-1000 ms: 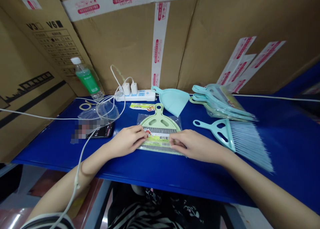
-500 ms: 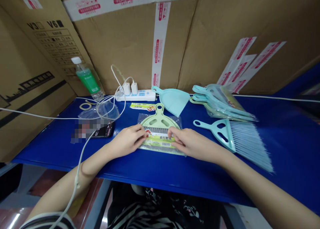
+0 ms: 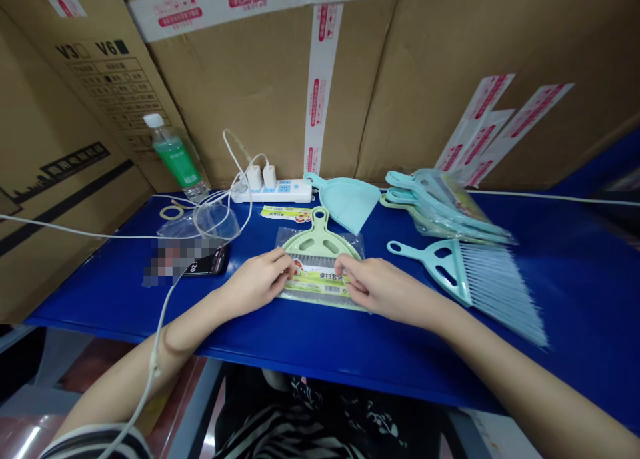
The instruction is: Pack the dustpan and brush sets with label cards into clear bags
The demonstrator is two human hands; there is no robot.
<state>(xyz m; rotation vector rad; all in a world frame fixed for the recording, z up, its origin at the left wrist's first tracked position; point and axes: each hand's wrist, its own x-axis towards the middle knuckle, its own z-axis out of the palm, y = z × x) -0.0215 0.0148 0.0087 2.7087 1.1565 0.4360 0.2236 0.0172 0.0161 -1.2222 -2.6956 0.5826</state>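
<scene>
A green dustpan-and-brush set in a clear plastic bag lies on the blue table in front of me. A printed label card sits across its lower part. My left hand has its fingers curled and pinches the left end of the card and bag. On the card's right part lies my right hand, fingers bent, fingertips pressing it down.
A loose light-blue brush lies to the right, a stack of bagged sets behind it. Behind the bagged set are a light-blue dustpan, a spare label and a power strip. At left: a bottle, empty bags, a phone. Cardboard boxes wall the table.
My right hand has slid a little to the left along the label card. My left hand has stayed at the card's left end.
</scene>
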